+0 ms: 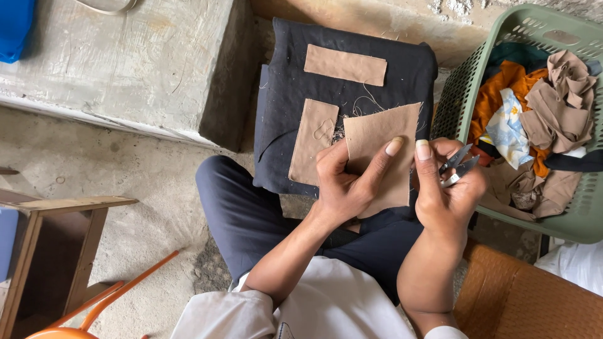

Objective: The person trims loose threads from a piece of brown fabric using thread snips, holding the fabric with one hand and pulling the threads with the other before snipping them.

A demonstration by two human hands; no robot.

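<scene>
Seated over dark cushion (352, 56). Left hand (344, 182) pinched on tan cloth square (383, 141) at cushion's near edge; right hand (447, 191) closed around thread snips (458, 166), thumb on cloth. Trimming apparently underway. Two tan pieces (345, 64) on cushion; more scraps in green basket (521, 28) right of it. No packages or labels seen.

Soft, even daylight fills the scene, bright enough to show fabric weave and floor grit. Shadows are faint and diffuse; the deepest lies along the right side of the concrete block (125, 63) at far left. There is no glare. Focus is sharp at the centre, and straight edges bend slightly outward toward the corners from the wide lens.
</scene>
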